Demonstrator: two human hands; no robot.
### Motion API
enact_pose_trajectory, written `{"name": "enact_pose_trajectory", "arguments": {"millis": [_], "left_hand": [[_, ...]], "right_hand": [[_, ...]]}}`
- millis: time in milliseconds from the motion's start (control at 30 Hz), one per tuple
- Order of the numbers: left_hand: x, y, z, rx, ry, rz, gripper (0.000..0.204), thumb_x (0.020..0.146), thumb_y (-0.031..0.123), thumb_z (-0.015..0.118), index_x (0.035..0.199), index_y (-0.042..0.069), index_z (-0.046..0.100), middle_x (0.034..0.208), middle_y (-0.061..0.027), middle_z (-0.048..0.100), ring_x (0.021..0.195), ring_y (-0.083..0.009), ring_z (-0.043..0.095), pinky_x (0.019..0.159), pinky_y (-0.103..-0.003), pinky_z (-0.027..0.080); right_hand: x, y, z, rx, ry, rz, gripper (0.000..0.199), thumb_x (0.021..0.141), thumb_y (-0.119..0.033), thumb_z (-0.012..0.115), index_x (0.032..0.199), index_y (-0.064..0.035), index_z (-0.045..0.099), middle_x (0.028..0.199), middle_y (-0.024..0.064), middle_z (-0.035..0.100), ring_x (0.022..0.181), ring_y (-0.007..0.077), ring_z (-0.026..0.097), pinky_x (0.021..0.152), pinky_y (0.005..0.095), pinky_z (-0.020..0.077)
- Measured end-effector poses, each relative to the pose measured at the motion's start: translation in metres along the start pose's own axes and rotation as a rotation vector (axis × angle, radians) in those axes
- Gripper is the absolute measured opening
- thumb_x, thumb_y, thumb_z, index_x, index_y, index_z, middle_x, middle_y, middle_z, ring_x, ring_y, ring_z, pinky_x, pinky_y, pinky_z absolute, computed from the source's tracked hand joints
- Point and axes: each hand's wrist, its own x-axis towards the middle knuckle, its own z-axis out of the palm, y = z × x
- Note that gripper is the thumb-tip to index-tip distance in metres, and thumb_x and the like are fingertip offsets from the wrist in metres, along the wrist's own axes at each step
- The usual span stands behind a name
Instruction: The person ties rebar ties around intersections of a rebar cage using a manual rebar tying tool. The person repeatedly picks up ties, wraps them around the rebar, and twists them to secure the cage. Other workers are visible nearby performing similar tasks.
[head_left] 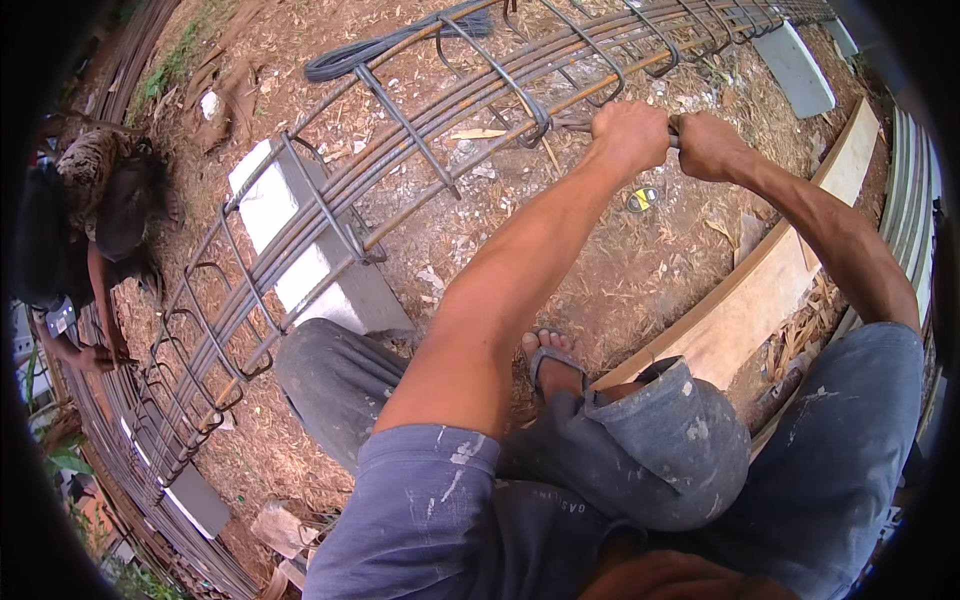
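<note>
Gripping a dark rod (574, 125), both fists closed around it: left hand (632, 138) wrapped tight, right hand (712, 148) likewise, just to its right. Rod sticks out left of the left hand, toward the rebar cage (408, 130); can't tell if it touches. Cage runs past, left of and beyond that hand. Small yellow-and-dark object (642, 199) lies just below left hand, plank (740, 330) below right.

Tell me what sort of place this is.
Probably an outdoor building site: a rebar cage passes over a white block, a bundle of dark wire lies beside the cage, and the dirt ground is strewn with pale scraps.
</note>
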Motion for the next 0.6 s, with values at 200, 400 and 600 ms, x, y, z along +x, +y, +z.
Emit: {"name": "enact_pose_trajectory", "arguments": {"millis": [200, 400, 600], "left_hand": [[-0.035, -0.029, 0.074, 0.387, 1.137, 0.532, 0.019, 0.074, 0.021, 0.066, 0.091, 0.013, 0.067, 0.087, -0.0051, 0.062, 0.087, -0.0268, 0.060, 0.084, -0.041, 0.044], [-0.008, -0.033, 0.069, 0.277, 0.824, 0.301, 0.022, 0.077, 0.022, 0.064, 0.096, 0.012, 0.069, 0.090, -0.0093, 0.066, 0.087, -0.0270, 0.062, 0.077, -0.041, 0.043], [-0.005, -0.001, 0.037, 0.174, 0.364, -0.052, 0.020, 0.078, 0.019, 0.062, 0.093, 0.012, 0.071, 0.083, -0.0116, 0.071, 0.085, -0.0271, 0.070, 0.081, -0.043, 0.049]], "right_hand": [[-0.012, -0.001, 0.012, 1.107, -0.902, -0.105, 0.056, 0.083, -0.042, 0.073, 0.101, 0.0095, 0.063, 0.085, 0.0199, 0.069, 0.069, 0.0268, 0.069, 0.063, 0.0380, 0.0574], [-0.037, -0.015, 0.015, 0.077, 0.249, -0.217, 0.082, 0.064, -0.047, 0.085, 0.119, 0.0060, 0.057, 0.095, 0.0187, 0.068, 0.084, 0.0293, 0.068, 0.079, 0.0397, 0.0552], [-0.011, -0.001, 0.048, -0.072, 0.347, -0.104, 0.044, 0.083, -0.029, 0.071, 0.111, 0.0029, 0.057, 0.089, 0.0172, 0.066, 0.072, 0.0309, 0.066, 0.068, 0.0394, 0.0543]]}}
